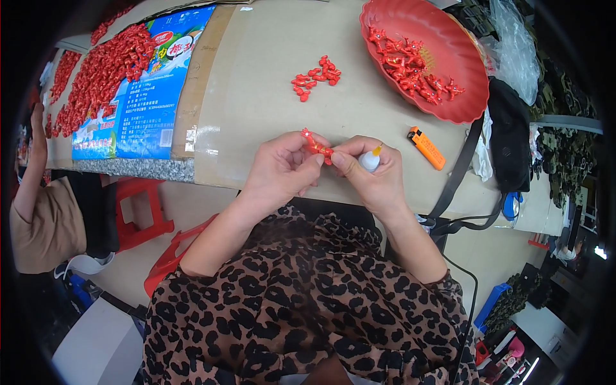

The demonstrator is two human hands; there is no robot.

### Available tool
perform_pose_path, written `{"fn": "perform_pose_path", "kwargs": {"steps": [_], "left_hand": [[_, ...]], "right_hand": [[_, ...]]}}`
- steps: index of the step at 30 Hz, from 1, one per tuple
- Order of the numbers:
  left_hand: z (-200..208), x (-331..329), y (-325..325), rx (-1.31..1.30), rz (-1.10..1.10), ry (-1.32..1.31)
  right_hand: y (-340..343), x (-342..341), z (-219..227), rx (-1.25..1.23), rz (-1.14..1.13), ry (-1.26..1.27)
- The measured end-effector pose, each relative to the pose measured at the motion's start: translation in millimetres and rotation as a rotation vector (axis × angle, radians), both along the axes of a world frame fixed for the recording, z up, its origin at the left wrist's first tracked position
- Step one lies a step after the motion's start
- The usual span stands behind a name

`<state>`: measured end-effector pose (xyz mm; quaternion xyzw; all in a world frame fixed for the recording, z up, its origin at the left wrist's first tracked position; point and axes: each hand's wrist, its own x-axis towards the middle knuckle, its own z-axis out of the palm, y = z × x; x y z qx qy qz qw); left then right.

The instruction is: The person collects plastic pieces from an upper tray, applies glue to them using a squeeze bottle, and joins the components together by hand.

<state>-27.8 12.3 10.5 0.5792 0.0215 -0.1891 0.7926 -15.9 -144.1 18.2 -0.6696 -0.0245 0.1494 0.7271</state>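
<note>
My left hand (277, 168) pinches a small glossy red figurine (313, 145) between thumb and fingers, above the table's near edge. The thumb and fingertips of my right hand (380, 185) press on the figurine's right end. Tucked in that same right hand is a small white squeeze bottle (369, 161) with a yellow tip, pointing up and away. Beyond my hands lies a loose group of small red pieces (317, 77). At the far right, a red scalloped dish (467, 83) holds several red figurines (410, 61). The figurine's lower side is hidden by my fingers.
An orange lighter (427, 148) lies right of my hands. A large heap of red pieces (106, 74) covers part of a blue printed cardboard sheet (151, 119) at left. A black bag (509, 131) with straps sits at the right edge. Another person (48, 218) is at far left, near red stools (142, 212).
</note>
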Motion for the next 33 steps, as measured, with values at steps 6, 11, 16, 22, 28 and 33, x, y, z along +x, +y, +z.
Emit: {"fn": "perform_pose_path", "kwargs": {"steps": [6, 11, 16, 22, 28, 33], "left_hand": [[-0.1, -0.4, -0.9, 0.025, 0.015, 0.013], [-0.4, -1.0, -1.4, 0.005, 0.020, 0.011], [-1.3, -1.3, -1.7, 0.011, 0.026, 0.012], [-2.4, -1.8, -1.8, 0.004, 0.027, 0.001], [-1.2, -1.6, -2.3, 0.009, 0.030, 0.001], [-1.0, -2.1, -2.6, 0.020, 0.033, 0.001]], "right_hand": [[-0.1, 0.1, 0.5, 0.011, 0.003, 0.026], [-1.2, -0.1, -0.5, -0.001, 0.014, 0.015], [-1.3, -0.1, 0.0, -0.013, 0.018, 0.023], [-2.0, -0.1, -0.3, -0.025, 0.017, 0.025], [-2.3, -0.2, -0.7, -0.020, 0.016, 0.003], [-2.9, -0.1, 0.2, -0.020, 0.020, 0.035]]}}
